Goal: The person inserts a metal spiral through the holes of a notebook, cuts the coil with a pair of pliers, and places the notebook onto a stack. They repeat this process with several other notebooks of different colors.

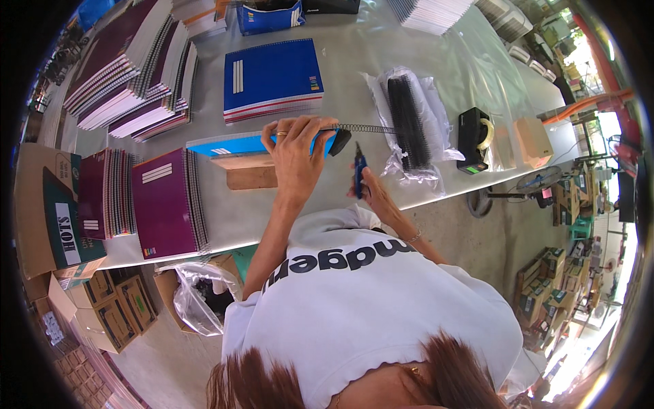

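My left hand (298, 144) is wrapped over the upper edge of a light blue notebook (238, 144), which stands on its edge on the table. A thin dark spiral coil (364, 128) sticks out to the right past the notebook's end. Beneath the notebook lies a wooden block (252, 178), and a black piece (339, 142) sits at its right end. My right hand (375, 192) grips a pair of blue-handled pliers (359, 170), jaws pointing up, just below the coil and apart from it. The coil's inner part is hidden by my left hand.
Dark blue notebooks (272, 75) are stacked beyond my left hand. Purple notebooks (167, 198) stand in piles at the left. A bundle of black coils (409, 123) lies on plastic to the right, beside a tape dispenser (470, 140). Cardboard boxes (109, 313) sit below the table.
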`<state>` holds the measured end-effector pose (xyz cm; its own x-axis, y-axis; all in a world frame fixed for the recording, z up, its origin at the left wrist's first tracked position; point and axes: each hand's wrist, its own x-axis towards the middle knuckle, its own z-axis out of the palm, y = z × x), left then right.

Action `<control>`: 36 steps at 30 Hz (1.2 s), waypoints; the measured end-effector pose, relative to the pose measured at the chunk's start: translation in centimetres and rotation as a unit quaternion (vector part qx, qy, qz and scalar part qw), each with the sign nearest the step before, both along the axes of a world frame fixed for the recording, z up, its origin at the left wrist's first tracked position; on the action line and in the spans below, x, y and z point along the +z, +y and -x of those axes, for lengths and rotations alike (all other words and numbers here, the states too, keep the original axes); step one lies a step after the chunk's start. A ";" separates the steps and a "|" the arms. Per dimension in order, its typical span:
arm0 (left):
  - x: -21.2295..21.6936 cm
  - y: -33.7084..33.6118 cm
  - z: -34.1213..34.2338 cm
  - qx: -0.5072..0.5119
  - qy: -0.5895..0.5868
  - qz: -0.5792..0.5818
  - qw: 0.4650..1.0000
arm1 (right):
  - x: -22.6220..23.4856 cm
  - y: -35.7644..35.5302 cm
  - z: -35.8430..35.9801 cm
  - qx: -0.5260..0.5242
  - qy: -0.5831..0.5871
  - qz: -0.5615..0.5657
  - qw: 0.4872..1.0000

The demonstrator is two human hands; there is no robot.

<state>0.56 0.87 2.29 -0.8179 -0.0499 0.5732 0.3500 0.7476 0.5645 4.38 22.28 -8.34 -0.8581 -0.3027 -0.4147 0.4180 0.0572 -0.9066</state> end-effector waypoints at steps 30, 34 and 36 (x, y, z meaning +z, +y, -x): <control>-0.1 -0.5 0.1 -0.014 -0.013 0.032 0.999 | 8.3 -5.3 2.8 0.141 -0.107 0.301 0.937; -0.1 -0.5 0.2 -0.010 -0.010 0.034 0.999 | 8.5 -5.4 2.9 0.137 -0.149 0.338 0.919; -0.1 -0.5 0.2 -0.009 -0.011 0.031 0.999 | 8.2 -5.3 3.1 0.154 -0.170 0.376 0.898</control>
